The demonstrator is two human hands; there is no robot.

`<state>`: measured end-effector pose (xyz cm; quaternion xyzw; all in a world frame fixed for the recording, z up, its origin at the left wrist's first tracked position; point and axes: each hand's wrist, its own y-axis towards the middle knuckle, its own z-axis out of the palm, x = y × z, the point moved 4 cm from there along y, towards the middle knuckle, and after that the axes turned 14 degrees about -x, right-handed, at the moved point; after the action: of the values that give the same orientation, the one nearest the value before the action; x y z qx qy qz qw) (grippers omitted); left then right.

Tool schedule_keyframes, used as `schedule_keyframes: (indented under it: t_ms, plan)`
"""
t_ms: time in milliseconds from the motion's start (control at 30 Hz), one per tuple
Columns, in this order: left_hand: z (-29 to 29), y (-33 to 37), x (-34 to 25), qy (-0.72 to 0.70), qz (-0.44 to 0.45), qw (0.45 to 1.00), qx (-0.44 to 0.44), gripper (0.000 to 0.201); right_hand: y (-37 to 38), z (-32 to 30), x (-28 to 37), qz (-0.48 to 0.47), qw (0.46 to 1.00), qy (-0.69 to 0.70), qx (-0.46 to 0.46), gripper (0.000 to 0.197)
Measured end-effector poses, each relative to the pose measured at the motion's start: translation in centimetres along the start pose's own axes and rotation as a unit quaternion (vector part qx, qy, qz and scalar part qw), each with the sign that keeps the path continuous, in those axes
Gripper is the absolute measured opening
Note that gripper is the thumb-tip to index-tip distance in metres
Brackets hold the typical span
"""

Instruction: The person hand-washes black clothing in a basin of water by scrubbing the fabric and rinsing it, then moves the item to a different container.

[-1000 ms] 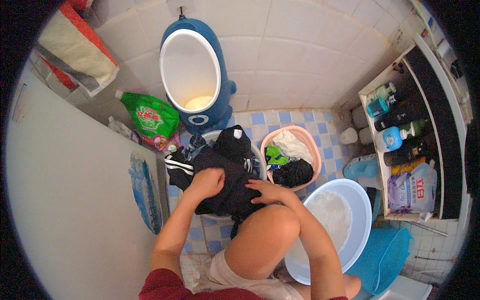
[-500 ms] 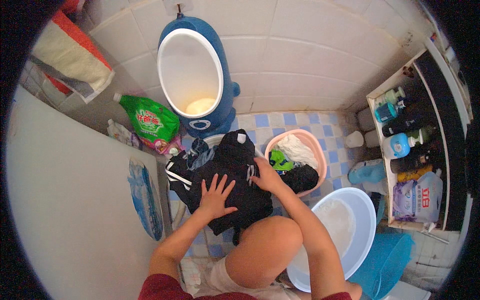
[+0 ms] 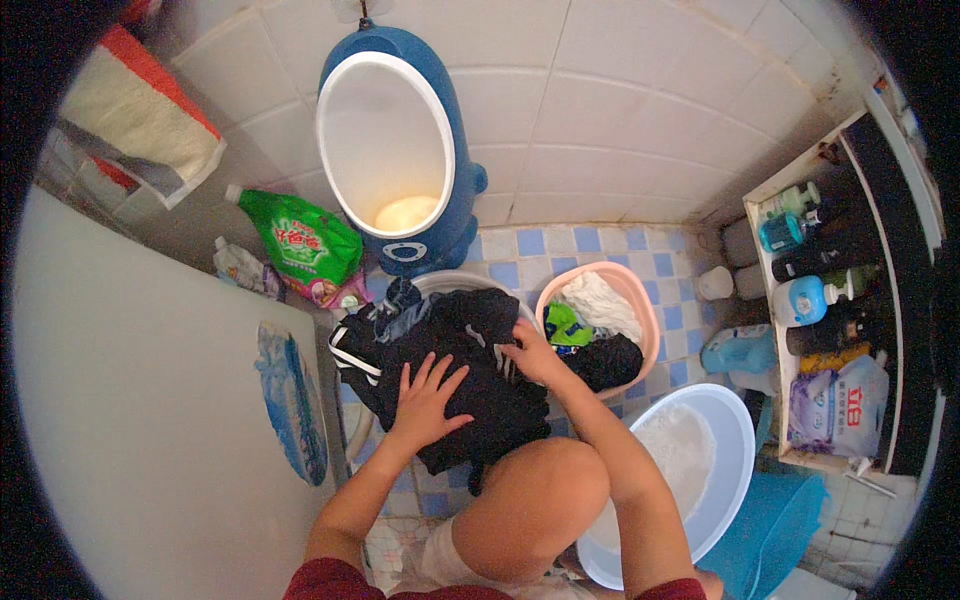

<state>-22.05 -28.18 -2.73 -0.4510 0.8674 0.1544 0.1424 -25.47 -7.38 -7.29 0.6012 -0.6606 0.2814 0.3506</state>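
Note:
A black garment (image 3: 505, 410) with white stripes at its left end lies bunched over a grey basin (image 3: 460, 279), whose far rim shows behind it. Dark blue denim (image 3: 402, 312) pokes out at its upper left. My left hand (image 3: 428, 405) rests flat on the black cloth, fingers spread. At the garment's right side, close to some grey stripes, my right hand (image 3: 537, 357) has its fingers curled on the fabric and grips it. Just right of that hand stands a pink basin (image 3: 648, 335) holding white, bright green and black clothes.
A light blue tub (image 3: 738, 430) of sudsy water sits by my right forearm. Behind the garment, a blue child's urinal (image 3: 462, 170) hangs on the wall. A green detergent pouch (image 3: 300, 240) leans at the left. Several bottles fill a shelf (image 3: 760, 240) at the right.
The raised black part of the garment with a white tag has come down toward me, uncovering the grey basin's rim. My left hand stays spread on the cloth. The view has shifted slightly.

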Motion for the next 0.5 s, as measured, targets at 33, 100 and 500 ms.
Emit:
schedule_keyframes:
  t_ms: [33,100,500]
  plan:
    - [-0.1,-0.1,0.0,0.000,0.003,1.000,-0.005,0.079,0.1,-0.6,0.4,0.016,0.996,0.084,-0.024,0.023]
    - [-0.7,-0.5,0.0,0.002,0.004,1.000,-0.013,0.078,0.0,-1.3,1.8,0.122,0.974,0.189,0.015,0.024]
    - [-4.2,3.5,-2.0,-0.115,-0.091,0.983,-0.109,0.100,0.1,-9.0,7.2,0.146,0.895,0.410,-0.099,0.023]
